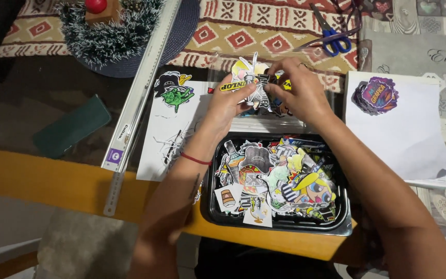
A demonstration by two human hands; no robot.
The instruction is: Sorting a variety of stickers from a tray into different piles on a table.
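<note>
Left hand (229, 98) and right hand (298, 90) are both pinched on a small bunch of stickers (256, 85), held up just above a black tray (280, 222) stuffed with more stickers. Going left to right: dark green case (70, 126), long metal ruler (138, 98), sticker sheet (174, 111), then blue scissors (332, 37) up top and a sticker stack (375, 95) on white paper.

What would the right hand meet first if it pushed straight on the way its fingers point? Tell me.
The right hand points left at the stickers it pinches; past them, likely the left hand, almost touching it.
</note>
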